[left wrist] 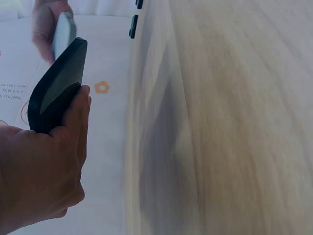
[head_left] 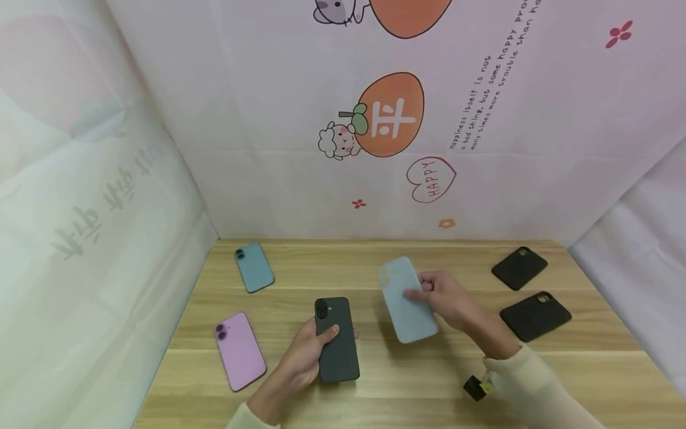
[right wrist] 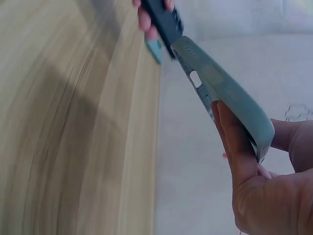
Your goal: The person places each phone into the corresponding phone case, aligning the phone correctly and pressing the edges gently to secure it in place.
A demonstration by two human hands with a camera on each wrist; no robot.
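- Gripping: 2 hands, one thing each; left hand point(head_left: 304, 357) wrapped round 1 black smartphone point(head_left: 340, 353), thumb across its back; right hand point(head_left: 446, 296) pinching 1 pale blue phone case point(head_left: 409, 313) by its right edge
- Smartphones, 3: the black one, lifted above the near middle of the table; 1 blue smartphone point(head_left: 256, 269), lying back up at far left; 1 pink smartphone point(head_left: 242, 353), back up, nearer on the left; two lenses on each
- Phone cases, 3: the pale blue one, raised just beside the black smartphone; 2 black phone cases point(head_left: 536, 317), lying at right, one behind the other, each with a camera cut-out
- Table point(head_left: 407, 396), 1, wood-grained
- Sleeves point(head_left: 536, 384), 2, cream
- Backdrop point(head_left: 268, 119), pale, printed with 2 orange fruits point(head_left: 411, 113), one bearing a white Chinese character
- Writing: "HAPPY" inside 1 red heart point(head_left: 436, 167); English text point(head_left: 477, 104) alongside, partly legible: "Happiness itself is not a bad thing, but some happy", then "many times more trouble than"; faint mirrored lettering point(head_left: 120, 187) at left
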